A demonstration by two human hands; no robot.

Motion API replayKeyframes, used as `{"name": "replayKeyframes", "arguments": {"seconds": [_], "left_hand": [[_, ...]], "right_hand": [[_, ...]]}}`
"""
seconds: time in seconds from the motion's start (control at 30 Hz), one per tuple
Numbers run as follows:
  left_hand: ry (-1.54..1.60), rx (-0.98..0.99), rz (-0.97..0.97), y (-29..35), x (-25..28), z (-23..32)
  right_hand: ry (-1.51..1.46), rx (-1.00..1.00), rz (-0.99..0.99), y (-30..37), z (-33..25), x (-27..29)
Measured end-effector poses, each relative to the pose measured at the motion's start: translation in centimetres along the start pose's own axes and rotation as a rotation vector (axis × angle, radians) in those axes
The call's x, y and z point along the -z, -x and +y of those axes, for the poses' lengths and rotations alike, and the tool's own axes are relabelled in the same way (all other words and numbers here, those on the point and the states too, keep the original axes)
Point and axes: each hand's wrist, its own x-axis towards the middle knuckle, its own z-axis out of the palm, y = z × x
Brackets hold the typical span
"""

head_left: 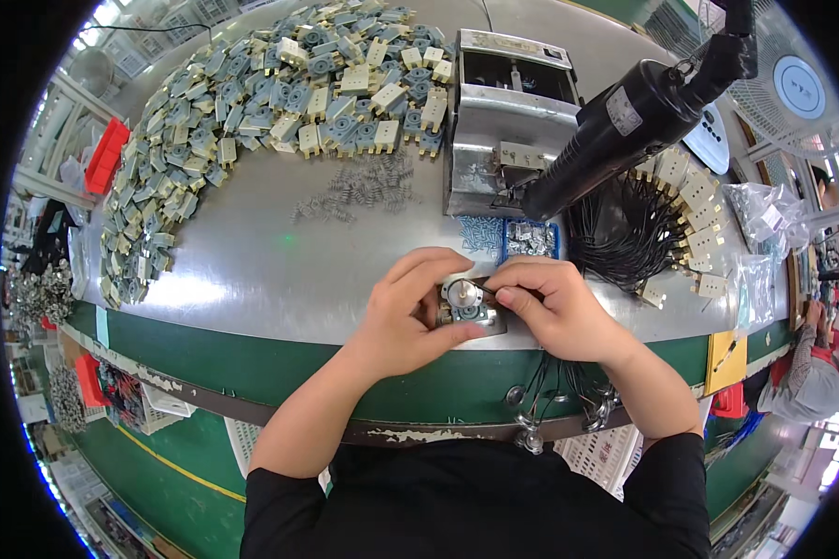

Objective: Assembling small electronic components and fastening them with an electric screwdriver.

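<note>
Curling around a small housing (473, 315), the left hand (406, 315) grips it. The right hand (561, 309) pinches a dark strand (487, 290) beside it.

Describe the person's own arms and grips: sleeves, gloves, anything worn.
Black short sleeves match the black top and end near the elbows; the forearms are bare. Left grip and right grip are ungloved human hands; no watch, ring or cable shows on them.

a plain black top (513, 508) with short black sleeves (667, 484) is worn, leaving both forearms (315, 419) bare.
</note>
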Motion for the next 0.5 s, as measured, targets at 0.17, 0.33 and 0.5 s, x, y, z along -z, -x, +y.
{"name": "replayKeyframes", "arguments": {"seconds": [0.17, 0.33, 0.5], "left_hand": [[-0.183, -0.203, 0.042, -0.5, 0.4, -1.0], [-0.27, -0.28, 0.004, -0.5, 0.3, -0.8], [-0.322, -0.233, 0.041, 0.7, -1.2, -1.4]], "right_hand": [[0.113, 0.063, 0.033, -0.2, 0.1, -0.4], [0.145, 0.07, 0.051, 0.2, 0.2, -0.3], [0.099, -0.041, 0.15, 0.6, 0.5, -0.8]]}}
